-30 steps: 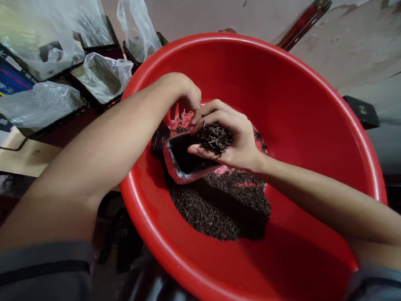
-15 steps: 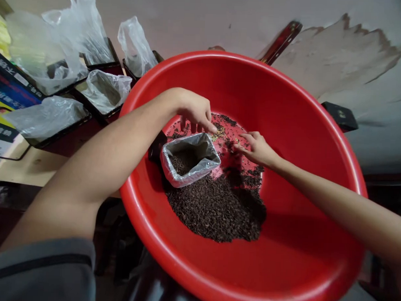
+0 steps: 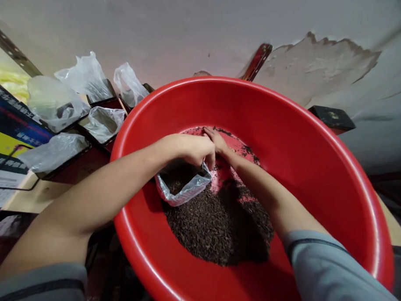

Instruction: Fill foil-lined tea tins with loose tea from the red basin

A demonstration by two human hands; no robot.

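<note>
A large red plastic basin point(image 3: 287, 123) holds a heap of dark brown dry bits point(image 3: 211, 225) that look like loose tea. Inside it, at the left, stands an open box lined with a clear plastic bag point(image 3: 187, 191), with some of the same bits in it. My left hand point(image 3: 197, 149) is over the box's far right corner, fingers curled downward; whether anything is in them is hidden. Just beyond, my right hand point(image 3: 218, 142) reaches down to the basin floor with fingers stretched out, close against the left hand. Scattered bits lie around it.
Left of the basin, several dark boxes lined with plastic bags point(image 3: 104, 123) stand on a wooden surface point(image 3: 23, 197). A printed carton point(image 3: 10, 135) is at the far left. A black box point(image 3: 333, 118) sits beyond the basin's right rim, before a peeling wall point(image 3: 322, 62).
My right hand has moved left and farther in, up against my left hand. My left hand has come down over the box's corner, its fingers more curled. The camera view has tilted up.
</note>
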